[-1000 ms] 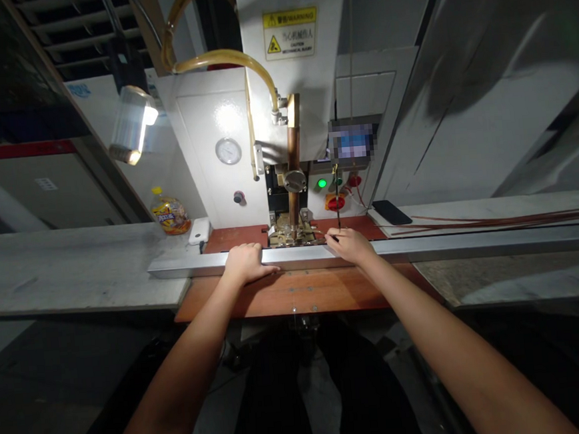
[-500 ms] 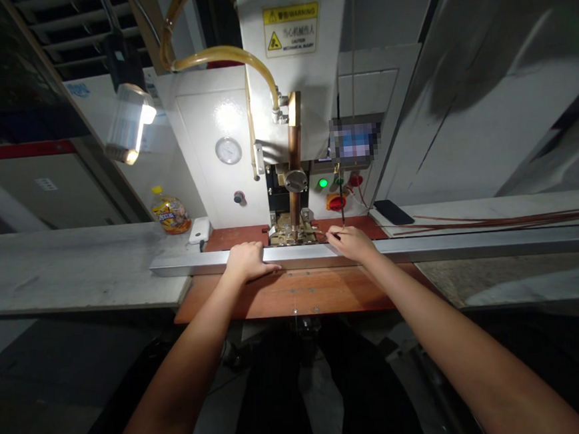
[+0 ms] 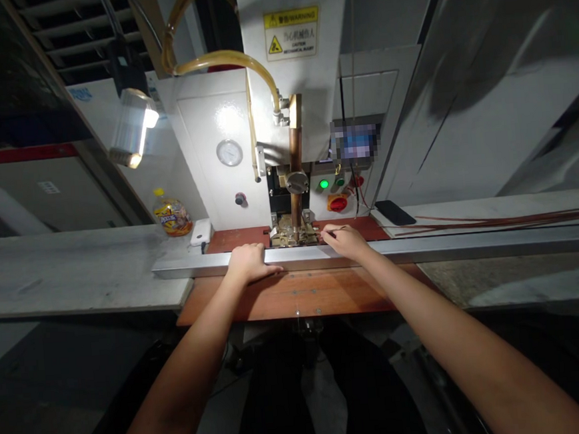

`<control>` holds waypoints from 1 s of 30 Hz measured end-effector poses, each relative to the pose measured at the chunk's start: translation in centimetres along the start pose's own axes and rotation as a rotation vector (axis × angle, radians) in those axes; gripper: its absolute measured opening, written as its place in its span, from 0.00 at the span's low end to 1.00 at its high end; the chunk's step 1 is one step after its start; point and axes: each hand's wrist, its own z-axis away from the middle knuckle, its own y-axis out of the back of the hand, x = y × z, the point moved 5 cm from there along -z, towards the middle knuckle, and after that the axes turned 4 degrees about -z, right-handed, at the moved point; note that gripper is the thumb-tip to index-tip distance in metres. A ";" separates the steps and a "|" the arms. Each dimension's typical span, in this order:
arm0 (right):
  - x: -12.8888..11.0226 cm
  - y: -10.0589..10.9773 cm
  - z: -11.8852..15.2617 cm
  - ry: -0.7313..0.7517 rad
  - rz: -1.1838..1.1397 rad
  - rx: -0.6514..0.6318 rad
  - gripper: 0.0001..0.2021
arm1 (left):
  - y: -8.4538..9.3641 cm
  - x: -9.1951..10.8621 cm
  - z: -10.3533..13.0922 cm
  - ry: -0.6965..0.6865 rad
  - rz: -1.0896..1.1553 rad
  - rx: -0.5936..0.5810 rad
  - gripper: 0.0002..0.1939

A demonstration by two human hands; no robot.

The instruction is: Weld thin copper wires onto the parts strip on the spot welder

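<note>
A long silver metal bar (image 3: 303, 257) lies crosswise in front of the welding-type machine. My left hand (image 3: 247, 262) is closed over it, fingers across the top and thumb along the front face. My right hand (image 3: 344, 241) is pinched just behind the bar, right of the small clamp fixture (image 3: 291, 233). Between its fingertips is a thin dark rod (image 3: 339, 228), mostly hidden by the hand. The machine's upright copper electrode (image 3: 297, 206) comes down to the fixture between my two hands.
Several thin brown rods (image 3: 500, 220) and a black phone (image 3: 395, 213) lie at the right. A yellow-capped bottle (image 3: 173, 216) and a white box (image 3: 201, 232) stand left. A lit lamp (image 3: 135, 127) hangs upper left. The red-brown board (image 3: 256, 300) lies under the bar.
My right hand has shifted slightly left, toward the fixture. The thin black cord hanging by the buttons has swung to the right. My left hand keeps its place on the bar.
</note>
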 end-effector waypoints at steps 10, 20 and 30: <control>-1.1 -1.2 -0.6 0.012 0.073 -0.053 0.16 | 0.0 0.0 0.2 0.027 0.003 0.006 0.40; -1.7 -1.4 -0.5 0.071 0.071 -0.088 0.17 | 0.0 0.1 0.3 0.009 0.019 0.018 0.38; -2.0 -1.2 -0.2 0.071 0.056 -0.094 0.16 | 0.5 0.1 0.5 -0.048 0.084 0.048 0.41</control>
